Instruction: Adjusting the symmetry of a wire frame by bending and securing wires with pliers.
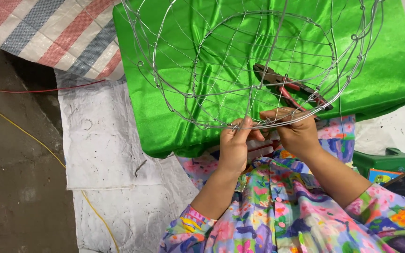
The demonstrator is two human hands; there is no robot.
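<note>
**Wire frame mostly woven, near rim in hand**

While the wire basket frame [258, 61] stands on the green cloth [390, 70], largely meshed, your left hand [234, 147] and right hand [296, 133] pinch its near rim; pliers [289, 86] lie idle inside.

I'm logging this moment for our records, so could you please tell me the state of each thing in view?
wire basket frame: resting on the green cloth, near rim gripped by both hands.
pliers: lying inside the frame on the cloth, unheld.
green satin cloth: draped over a block, wrinkled.
left hand: pinching the rim wire.
right hand: pinching the rim wire.
white sheet: spread flat on the floor.
</note>
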